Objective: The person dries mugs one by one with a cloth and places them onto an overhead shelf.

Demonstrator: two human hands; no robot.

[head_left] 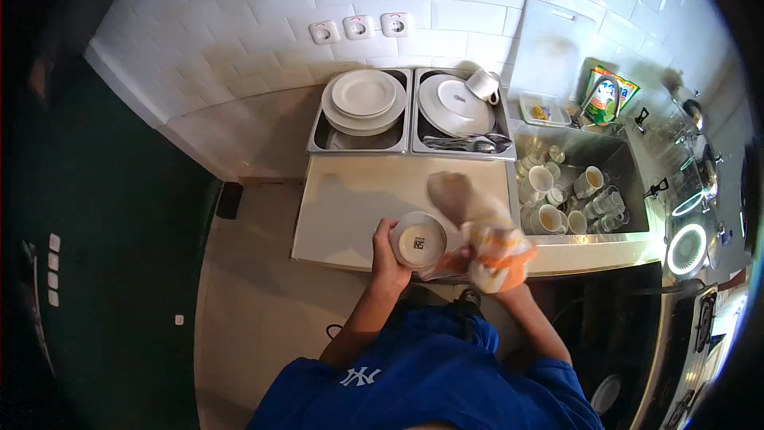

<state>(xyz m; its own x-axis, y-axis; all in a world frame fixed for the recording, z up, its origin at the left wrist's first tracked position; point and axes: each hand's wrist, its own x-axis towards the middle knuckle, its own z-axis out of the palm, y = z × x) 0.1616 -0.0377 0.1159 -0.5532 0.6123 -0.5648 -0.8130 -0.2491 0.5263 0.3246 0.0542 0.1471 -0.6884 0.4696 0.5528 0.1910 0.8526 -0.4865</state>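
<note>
A small white bowl [419, 240] is in my left hand [388, 259], its underside with a dark square mark facing up. My left fingers wrap round its left edge. An orange and white cloth [495, 251] is bunched in my right hand [509, 293], just right of the bowl. The cloth's upper end is blurred over the counter [342, 215], and it covers most of my right fingers. Both hands are above the counter's front edge.
Behind the counter, one metal tray [358, 142] holds stacked white plates; another [508, 123] holds plates, a cup and cutlery. At right, a sink [629, 167] contains several cups and glasses. A cutting board [549, 48] leans on the wall beside a green pouch [621, 87].
</note>
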